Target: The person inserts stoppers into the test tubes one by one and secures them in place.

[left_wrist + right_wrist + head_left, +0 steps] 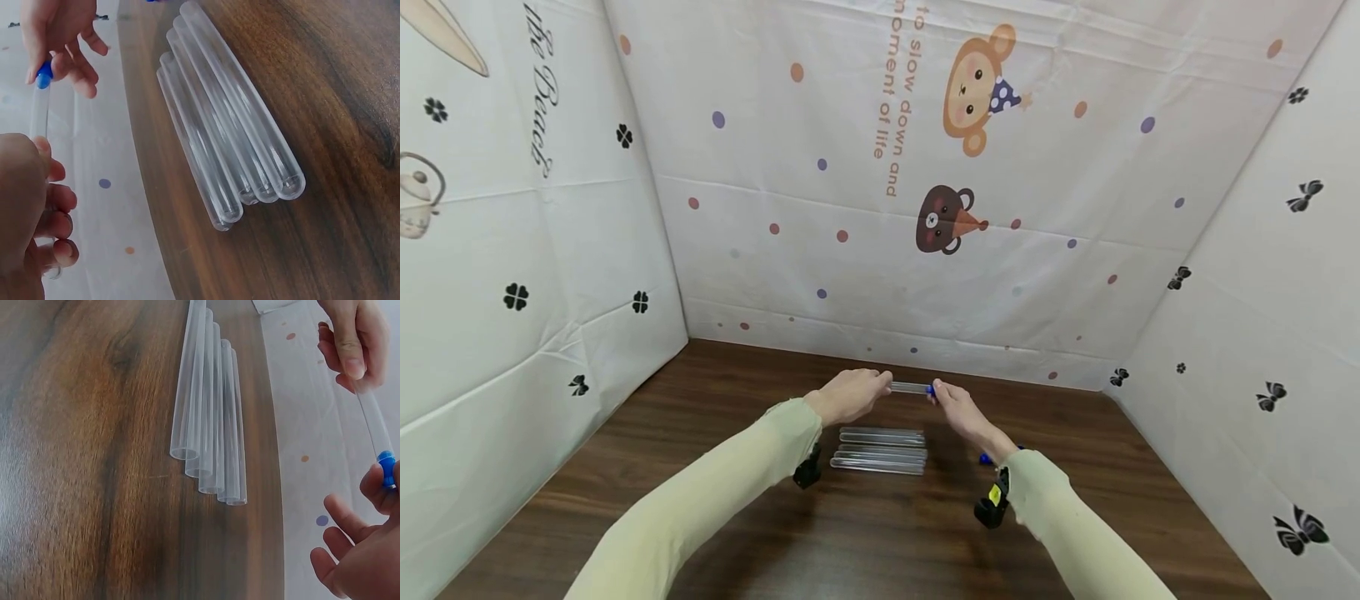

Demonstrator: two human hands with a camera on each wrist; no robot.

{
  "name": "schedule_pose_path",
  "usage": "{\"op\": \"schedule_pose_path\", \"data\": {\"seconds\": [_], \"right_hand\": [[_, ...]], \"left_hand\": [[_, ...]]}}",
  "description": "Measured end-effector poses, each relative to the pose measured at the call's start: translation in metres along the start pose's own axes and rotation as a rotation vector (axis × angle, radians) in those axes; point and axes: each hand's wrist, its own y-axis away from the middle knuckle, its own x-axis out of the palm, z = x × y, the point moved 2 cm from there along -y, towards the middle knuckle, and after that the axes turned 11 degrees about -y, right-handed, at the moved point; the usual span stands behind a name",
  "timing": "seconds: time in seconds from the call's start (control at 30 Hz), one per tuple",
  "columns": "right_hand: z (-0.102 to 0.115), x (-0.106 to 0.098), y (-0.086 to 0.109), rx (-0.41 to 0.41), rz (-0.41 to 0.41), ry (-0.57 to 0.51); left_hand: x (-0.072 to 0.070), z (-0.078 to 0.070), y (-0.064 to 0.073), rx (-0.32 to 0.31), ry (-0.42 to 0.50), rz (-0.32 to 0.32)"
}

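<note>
My left hand point(852, 395) grips a clear test tube point(910, 387), fingers curled round its length, above the far part of the table. At the tube's other end is a blue stopper point(386, 467), pinched between thumb and forefinger of my right hand point(958, 412). The stopper sits right at the tube's mouth, in line with it. The right hand's other fingers spread loosely away. Below the hands, several empty test tubes point(225, 119) lie side by side on the table, rounded ends to the left and open ends to the right.
More blue stoppers point(986, 458) lie on the dark wooden table point(865, 533), partly hidden by the right wrist. A printed white cloth point(850, 275) hangs behind the table's far edge, with similar cloth walls at left and right.
</note>
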Motion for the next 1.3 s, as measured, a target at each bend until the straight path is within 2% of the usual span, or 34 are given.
{"op": "schedule_pose_path", "data": {"seconds": [0.2, 0.43, 0.6, 0.8, 0.97, 1.3], "right_hand": [[-0.0030, 0.0008, 0.0004, 0.044, -0.022, -0.009], [-0.0032, -0.0009, -0.0015, 0.036, -0.005, -0.024], [-0.0025, -0.0012, -0.0023, 0.056, -0.025, 0.013], [-0.0012, 0.0014, -0.0014, 0.070, -0.051, -0.003], [-0.0006, 0.0030, 0.0000, 0.119, -0.059, -0.047], [0.0003, 0.0042, 0.0002, 0.130, -0.075, -0.072]], "left_hand": [[0.0012, -0.0015, -0.0007, 0.012, -0.001, -0.033], [0.0023, -0.0007, -0.0013, 0.012, -0.030, -0.072], [0.0009, -0.0009, -0.0006, 0.030, -0.034, -0.106], [0.0004, -0.0019, 0.0004, 0.038, -0.022, -0.115], [0.0016, -0.0044, 0.0001, 0.025, 0.012, -0.091], [0.0020, -0.0091, -0.0028, -0.015, 0.057, -0.040]]}}
